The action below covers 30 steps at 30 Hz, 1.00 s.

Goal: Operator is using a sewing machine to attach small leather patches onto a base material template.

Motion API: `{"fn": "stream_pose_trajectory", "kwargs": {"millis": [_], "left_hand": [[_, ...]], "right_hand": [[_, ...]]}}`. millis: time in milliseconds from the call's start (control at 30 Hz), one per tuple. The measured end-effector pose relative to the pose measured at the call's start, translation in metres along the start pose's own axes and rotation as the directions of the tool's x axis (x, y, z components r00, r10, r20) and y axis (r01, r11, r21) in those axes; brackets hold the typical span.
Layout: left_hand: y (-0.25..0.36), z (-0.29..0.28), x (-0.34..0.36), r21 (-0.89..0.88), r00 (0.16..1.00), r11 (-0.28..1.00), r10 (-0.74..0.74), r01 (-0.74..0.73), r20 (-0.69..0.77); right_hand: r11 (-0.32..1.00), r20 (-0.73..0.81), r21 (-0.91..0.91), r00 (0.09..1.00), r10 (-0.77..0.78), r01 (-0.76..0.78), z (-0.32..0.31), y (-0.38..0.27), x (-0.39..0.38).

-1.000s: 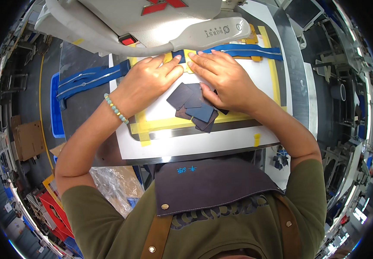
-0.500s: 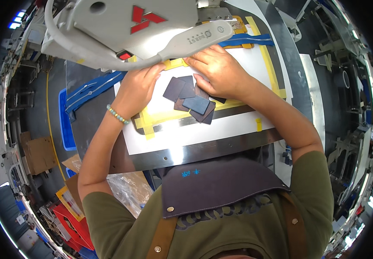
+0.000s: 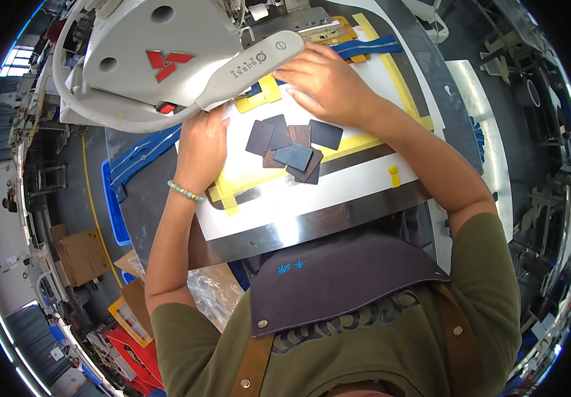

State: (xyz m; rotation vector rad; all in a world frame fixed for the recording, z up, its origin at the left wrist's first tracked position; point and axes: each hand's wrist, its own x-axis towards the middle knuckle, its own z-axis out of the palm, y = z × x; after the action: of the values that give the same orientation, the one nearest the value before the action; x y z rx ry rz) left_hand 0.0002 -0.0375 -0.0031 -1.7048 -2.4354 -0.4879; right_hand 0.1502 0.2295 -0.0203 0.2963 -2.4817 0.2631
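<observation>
A blue zipper strip (image 3: 146,155) crosses the worktable at the left, passes under the machine and shows again as a blue zipper length (image 3: 371,45) beyond my right hand. My left hand (image 3: 201,152), with a beaded bracelet at the wrist, reaches under the grey lamp arm (image 3: 252,71); its thumb shows, but its other fingers are mostly hidden. My right hand (image 3: 328,86) lies with fingers stretched out over the strip, beside a yellow taped piece (image 3: 259,96). Several dark rectangular pieces (image 3: 293,157) lie in a loose pile between my hands.
A light grey machine head (image 3: 166,53) with a red emblem overhangs the far left of the table. White sheeting edged with yellow tape (image 3: 348,143) covers the metal plate (image 3: 312,221). A blue bin (image 3: 117,212) and cardboard boxes (image 3: 82,257) stand at the left.
My view has shifted, with the machine now further left. My right fingers have stretched out and uncovered more of the yellow piece; more of a dark piece on the pile's right shows.
</observation>
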Motion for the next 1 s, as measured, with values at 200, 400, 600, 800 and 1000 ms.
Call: {"fn": "stream_pose_trajectory", "kwargs": {"millis": [200,400,600,800,1000], "left_hand": [[0.005,-0.002,0.002,0.047,1.000,0.999,0.005,-0.005,0.011],[0.013,-0.008,0.010,0.014,1.000,1.000,-0.011,0.011,-0.008],[0.019,0.006,0.003,-0.032,0.980,0.999,0.004,-0.011,-0.201],[0.020,0.000,0.002,-0.094,0.975,0.996,-0.020,-0.001,-0.222],[0.041,-0.011,0.000,-0.540,0.987,0.838,-0.012,-0.077,-0.158]], "right_hand": [[0.999,0.011,-0.029,0.999,0.031,-0.030,0.002,0.014,0.003],[0.993,0.140,-0.114,0.990,0.035,-0.019,-0.004,0.006,0.027],[0.992,0.245,-0.066,0.962,0.120,-0.107,-0.006,-0.003,0.025],[0.950,0.447,0.250,0.892,0.059,-0.189,-0.044,-0.011,0.034],[0.539,0.644,0.718,0.714,-0.273,-0.442,-0.087,-0.029,0.052]]}}
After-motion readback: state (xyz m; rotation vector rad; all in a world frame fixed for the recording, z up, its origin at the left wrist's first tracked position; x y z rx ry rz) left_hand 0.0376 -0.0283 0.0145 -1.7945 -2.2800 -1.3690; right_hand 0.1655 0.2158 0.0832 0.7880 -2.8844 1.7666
